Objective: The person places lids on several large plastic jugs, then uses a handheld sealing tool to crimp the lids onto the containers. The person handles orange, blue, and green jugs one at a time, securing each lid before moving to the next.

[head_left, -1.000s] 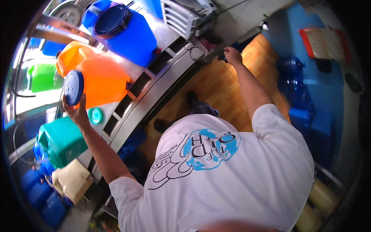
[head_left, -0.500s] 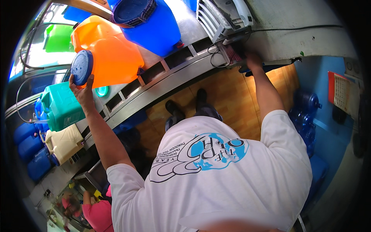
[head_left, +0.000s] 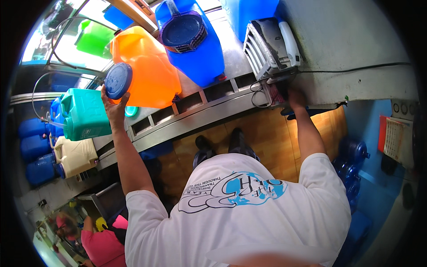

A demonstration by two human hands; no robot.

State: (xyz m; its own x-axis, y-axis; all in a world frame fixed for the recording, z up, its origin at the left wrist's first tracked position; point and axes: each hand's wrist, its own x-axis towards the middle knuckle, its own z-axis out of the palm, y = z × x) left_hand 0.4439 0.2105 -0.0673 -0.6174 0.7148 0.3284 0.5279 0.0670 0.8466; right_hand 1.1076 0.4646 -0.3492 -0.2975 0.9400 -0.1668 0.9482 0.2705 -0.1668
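Observation:
My left hand (head_left: 114, 107) grips the rim of a round dark blue cap (head_left: 118, 81), thumb on one side and fingers on the other. The cap lies against the near left side of a translucent orange jug (head_left: 149, 73); whether it is screwed on, I cannot tell. Out to the right, my right hand (head_left: 296, 98) reaches into a shadowed spot at the counter's end, below a grey slatted appliance (head_left: 265, 53) with a white handle. Its fingers are lost in the dark there, beside a reddish bundle.
Along the metal counter (head_left: 195, 113) stand a blue jug (head_left: 204, 62) with a dark lid and a teal jug (head_left: 91, 118). A beige jug (head_left: 75, 155) and several blue containers are at the left. Blue bottles (head_left: 351, 155) line the right wall. Someone in pink (head_left: 103, 244) is at lower left.
The whole view has shifted, so the counter and jugs appear lower and further right. My left hand stays on the cap, and my right hand stays at the counter's end.

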